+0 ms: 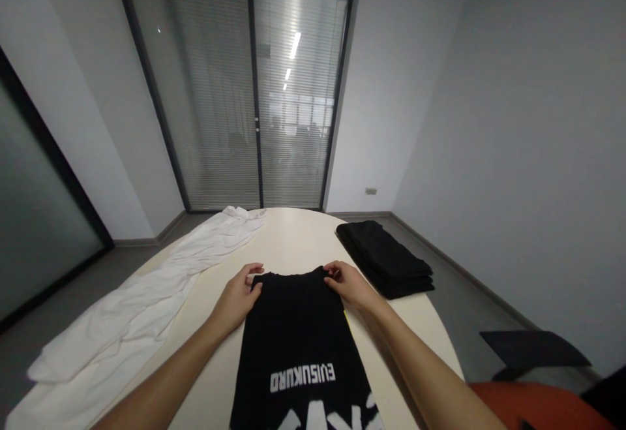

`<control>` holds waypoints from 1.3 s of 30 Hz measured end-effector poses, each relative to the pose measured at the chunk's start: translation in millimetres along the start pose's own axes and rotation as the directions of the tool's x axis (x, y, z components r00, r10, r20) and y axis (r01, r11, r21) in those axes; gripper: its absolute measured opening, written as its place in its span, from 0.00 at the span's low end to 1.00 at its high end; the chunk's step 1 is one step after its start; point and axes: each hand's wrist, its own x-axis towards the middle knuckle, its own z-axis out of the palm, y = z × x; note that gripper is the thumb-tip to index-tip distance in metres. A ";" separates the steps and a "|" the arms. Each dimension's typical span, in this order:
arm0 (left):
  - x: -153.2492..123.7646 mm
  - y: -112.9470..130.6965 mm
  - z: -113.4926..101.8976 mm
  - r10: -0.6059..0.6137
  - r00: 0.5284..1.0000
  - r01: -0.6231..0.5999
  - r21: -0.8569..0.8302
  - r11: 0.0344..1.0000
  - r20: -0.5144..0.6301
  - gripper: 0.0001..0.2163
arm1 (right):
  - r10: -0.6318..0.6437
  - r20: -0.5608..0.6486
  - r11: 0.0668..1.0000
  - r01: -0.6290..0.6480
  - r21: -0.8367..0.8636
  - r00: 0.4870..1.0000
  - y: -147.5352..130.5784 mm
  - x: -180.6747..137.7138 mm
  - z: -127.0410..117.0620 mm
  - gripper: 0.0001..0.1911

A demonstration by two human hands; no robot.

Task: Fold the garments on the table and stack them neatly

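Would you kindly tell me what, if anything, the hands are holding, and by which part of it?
A white-lettered black garment: the left hand and the right hand each hold one corner of its far edge.

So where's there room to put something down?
One roomy patch on the table is the far middle, between the white cloth and the folded black stack, beyond the black shirt. A strip is bare between the cloth and left hand. It's crowded around the shirt, stack and right hand.

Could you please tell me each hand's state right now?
Left hand: touching the black garment at its far left corner; grip unclear.
Right hand: pinching its far right corner.
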 end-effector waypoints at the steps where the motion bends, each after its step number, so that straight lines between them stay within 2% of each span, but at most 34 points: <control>1: 0.2 -0.6 -0.7 -0.024 1.000 0.024 -0.059 0.998 0.005 0.21 | -0.003 -0.001 1.000 0.003 0.020 1.000 0.7 0.5 0.1 0.15; 5: 2.1 0.4 -4.1 -0.049 0.999 0.047 -0.177 0.983 -0.011 0.23 | -0.054 -0.006 0.992 0.054 0.116 0.999 -1.8 1.9 -4.2 0.12; 10: 7.3 -3.7 -4.3 -0.016 0.992 0.000 -0.128 0.992 -0.122 0.23 | -0.116 -0.181 0.973 0.148 0.175 0.977 -7.0 2.2 -8.4 0.16; 16: 7.9 -11.9 -5.6 -0.057 0.994 0.051 -0.079 0.996 -0.089 0.24 | -0.034 -0.030 0.982 0.039 0.186 0.999 2.4 2.0 1.2 0.19; 18: 8.9 -9.8 -6.2 -0.039 0.996 0.033 -0.076 0.997 -0.083 0.23 | -0.040 -0.043 0.980 0.048 0.195 0.998 2.6 3.0 1.3 0.18; 23: 15.6 -7.1 -2.3 0.010 0.987 -0.018 -0.048 0.999 -0.158 0.21 | -0.083 -0.184 0.978 0.115 0.175 0.979 0.5 7.7 1.3 0.15; 27: 16.6 -12.3 -0.2 -0.044 0.992 0.040 -0.038 0.998 -0.115 0.23 | -0.050 -0.158 0.994 0.064 0.084 0.986 5.1 9.3 4.9 0.15; 33: 11.3 -14.2 -4.8 -0.051 0.997 0.041 -0.136 0.990 -0.065 0.24 | 0.055 -0.146 0.996 -0.064 -0.063 0.988 8.8 5.9 1.7 0.11; 37: 13.7 -16.6 -4.2 -0.033 0.994 0.020 -0.130 0.991 -0.099 0.23 | 0.017 -0.164 0.996 -0.031 -0.087 0.986 5.4 5.6 1.7 0.08; 39: 16.7 -19.5 -2.7 0.004 0.991 -0.011 -0.050 0.999 -0.136 0.20 | -0.014 -0.193 0.996 -0.002 -0.086 0.981 2.7 6.1 3.1 0.08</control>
